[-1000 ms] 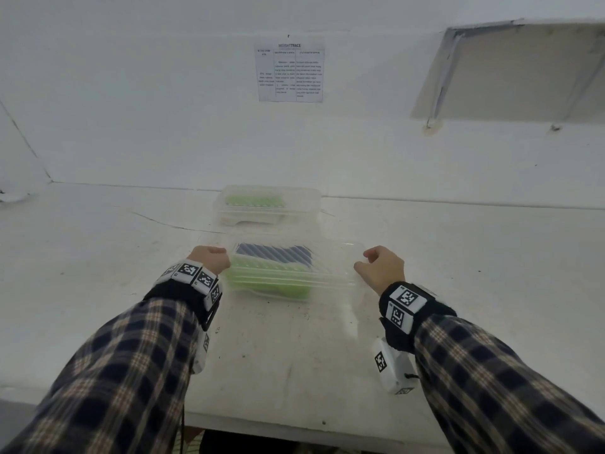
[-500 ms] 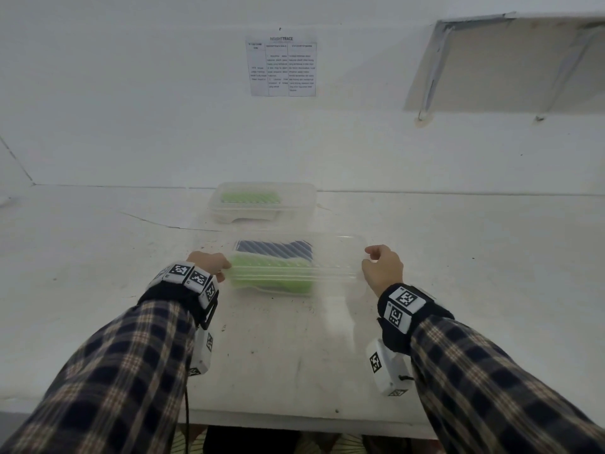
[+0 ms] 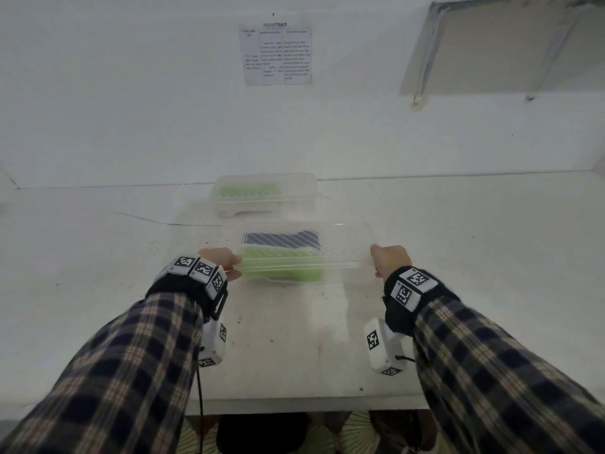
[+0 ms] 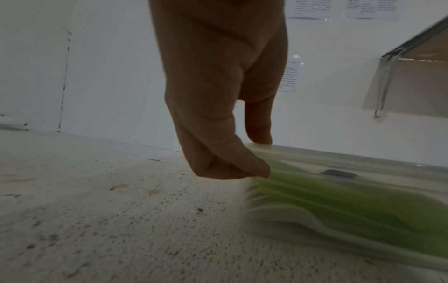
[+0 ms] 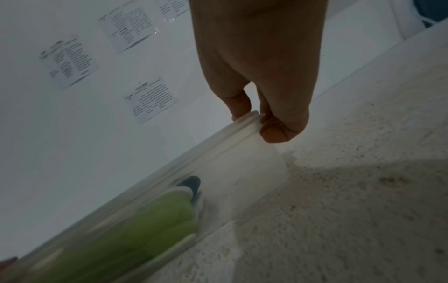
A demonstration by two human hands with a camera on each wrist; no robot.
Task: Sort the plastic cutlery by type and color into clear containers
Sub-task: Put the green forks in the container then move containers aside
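Note:
A clear lidded container [image 3: 343,253] lies on the white table in front of me, with green cutlery [image 3: 283,267] at its near side and dark blue cutlery [image 3: 281,239] behind. My left hand [image 3: 226,262] pinches its left end [image 4: 257,151] between thumb and fingers. At the other end my right hand [image 3: 388,260] pinches the rim [image 5: 249,122]. The right wrist view shows the green pieces [image 5: 145,226] and a dark blue tip [image 5: 191,182] through the clear wall. A second clear container [image 3: 265,194] holding green cutlery stands farther back, near the wall.
The white table [image 3: 491,273] runs left and right, with its front edge close to my body. A white wall rises just behind the far container, with a printed sheet [image 3: 277,55] taped on it. A recessed opening [image 3: 510,44] sits at the upper right.
Both hands keep their grip on the near container's ends. The container and hands have shifted slightly, and the wrist views are blurred with motion.

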